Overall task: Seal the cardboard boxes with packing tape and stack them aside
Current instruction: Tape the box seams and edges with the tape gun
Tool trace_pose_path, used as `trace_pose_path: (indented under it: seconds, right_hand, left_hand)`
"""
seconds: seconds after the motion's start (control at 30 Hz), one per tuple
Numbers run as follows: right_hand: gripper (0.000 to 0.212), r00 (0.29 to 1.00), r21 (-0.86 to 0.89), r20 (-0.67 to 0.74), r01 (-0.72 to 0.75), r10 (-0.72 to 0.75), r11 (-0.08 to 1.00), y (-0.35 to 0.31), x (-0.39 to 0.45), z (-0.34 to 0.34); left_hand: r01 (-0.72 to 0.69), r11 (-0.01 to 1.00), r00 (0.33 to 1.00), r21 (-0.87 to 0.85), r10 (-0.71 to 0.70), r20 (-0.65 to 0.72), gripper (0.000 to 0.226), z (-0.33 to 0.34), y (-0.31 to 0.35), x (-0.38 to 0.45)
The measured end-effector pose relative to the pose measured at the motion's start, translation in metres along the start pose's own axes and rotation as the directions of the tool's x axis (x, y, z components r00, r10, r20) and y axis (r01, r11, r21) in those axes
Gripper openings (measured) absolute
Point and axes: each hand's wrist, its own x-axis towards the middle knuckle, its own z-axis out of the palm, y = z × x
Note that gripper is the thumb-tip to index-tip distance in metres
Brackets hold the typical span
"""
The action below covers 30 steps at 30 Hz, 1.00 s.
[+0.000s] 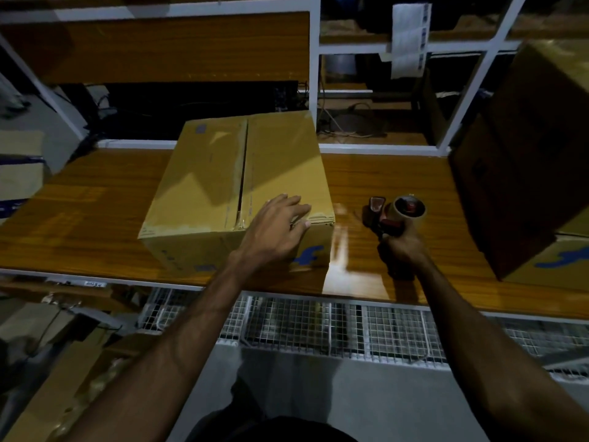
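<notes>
Cardboard box (236, 193) under flat left hand (274, 229) at its near edge, right hand (403, 245) beside (fingers clenched round tape dispenser (395, 215)) over bare wooden table (398, 180).

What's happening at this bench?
A person is packing boxes. The left hand rests flat on the near right corner of a closed box on the wooden table. The right hand grips a tape gun just right of it. The box's centre seam looks untaped so far.

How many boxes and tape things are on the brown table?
Cardboard boxes: 2, the box under the left hand and a dark box at the right.
Tape dispensers: 1, in the right hand.
Total: 3
</notes>
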Motion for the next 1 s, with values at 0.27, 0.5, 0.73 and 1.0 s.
trace_pose_path:
  seconds: [0.27,0.5,0.73,1.0]
  right_hand:
    - [0.035,0.996,0.377,-0.053,-0.04,0.065,0.925,-0.046,-0.036,-0.015]
    - [0.031,0.957,0.42,-0.229,0.261,-0.177,0.869,-0.111,-0.098,-0.013]
    - [0.034,0.864,0.312,-0.355,0.47,-0.358,0.826,-0.165,-0.148,0.007]
    - [0.032,0.822,0.368,-0.414,0.544,-0.391,0.754,-0.211,-0.177,0.045]
  left_hand:
    - [0.085,0.944,0.991,-0.319,-0.112,-0.068,0.035,-0.004,0.016,-0.003]
    - [0.136,0.625,0.947,-0.769,-0.311,-0.085,0.029,-0.018,0.032,0.013]
    - [0.172,0.305,0.946,-0.937,-0.318,0.07,0.069,-0.049,0.037,0.004]
    - [0.096,0.117,0.988,-0.989,-0.136,0.08,0.054,-0.064,-0.008,-0.036]
